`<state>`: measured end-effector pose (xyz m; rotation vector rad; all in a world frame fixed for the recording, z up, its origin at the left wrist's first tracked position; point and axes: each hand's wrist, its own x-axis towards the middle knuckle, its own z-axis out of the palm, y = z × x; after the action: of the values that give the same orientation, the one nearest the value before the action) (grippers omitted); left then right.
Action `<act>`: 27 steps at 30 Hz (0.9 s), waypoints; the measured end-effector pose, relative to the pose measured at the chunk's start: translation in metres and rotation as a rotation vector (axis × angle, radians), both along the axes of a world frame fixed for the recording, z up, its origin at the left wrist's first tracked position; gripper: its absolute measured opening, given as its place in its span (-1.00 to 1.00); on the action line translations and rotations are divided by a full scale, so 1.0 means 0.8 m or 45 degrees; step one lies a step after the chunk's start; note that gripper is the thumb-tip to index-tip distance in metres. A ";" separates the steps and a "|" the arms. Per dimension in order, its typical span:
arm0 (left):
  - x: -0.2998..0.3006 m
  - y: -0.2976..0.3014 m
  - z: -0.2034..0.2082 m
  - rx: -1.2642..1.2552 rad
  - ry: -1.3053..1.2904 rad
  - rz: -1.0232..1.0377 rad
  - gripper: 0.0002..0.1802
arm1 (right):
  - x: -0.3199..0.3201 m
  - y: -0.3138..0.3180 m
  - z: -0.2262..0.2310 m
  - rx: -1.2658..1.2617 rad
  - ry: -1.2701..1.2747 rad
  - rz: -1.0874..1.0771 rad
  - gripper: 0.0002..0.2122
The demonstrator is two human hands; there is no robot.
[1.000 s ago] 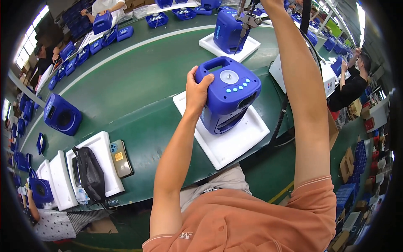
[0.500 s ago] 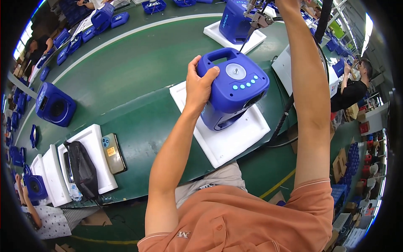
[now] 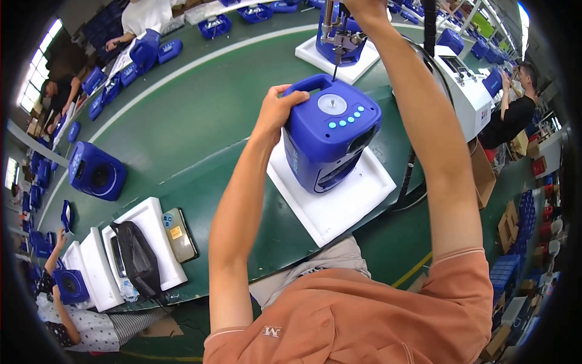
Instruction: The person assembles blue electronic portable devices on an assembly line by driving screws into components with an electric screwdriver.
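A blue portable speaker point(image 3: 330, 136) with a moulded top handle, a round pale disc and a row of light-blue buttons stands on a white foam tray point(image 3: 357, 203). Its handle is in my left hand point(image 3: 280, 110), fingers curled around the left end and thumb over the top. At the top edge, my right hand point(image 3: 367, 8) is partly cut off, closed at the metal body of a power screwdriver point(image 3: 341, 40). The thin bit points down at the speaker's rear top corner beside the handle; whether a screw is under it is hidden.
Behind, another blue speaker point(image 3: 351, 54) sits on foam. A speaker point(image 3: 97, 171), phone point(image 3: 180, 235) and dark mesh pouch point(image 3: 140, 261) on foam lie left. A white machine point(image 3: 464, 91) and black cable point(image 3: 409, 176) stand right. Co-workers point(image 3: 518, 103) work nearby.
The whole view has shifted slightly. My right hand and the screwdriver have moved a little left, with the bit still by the same corner. My left hand keeps its hold on the handle.
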<state>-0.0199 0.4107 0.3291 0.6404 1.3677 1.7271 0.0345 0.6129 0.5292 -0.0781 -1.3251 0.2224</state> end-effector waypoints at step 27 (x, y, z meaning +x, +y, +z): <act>0.141 -0.112 -0.006 0.149 -0.050 0.291 -0.33 | 0.057 -0.064 0.077 -0.219 -0.098 0.027 -0.44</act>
<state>0.0929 0.3214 0.3241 0.5265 1.3625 2.0029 0.0802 0.5616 0.5906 -0.2199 -1.3817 0.3544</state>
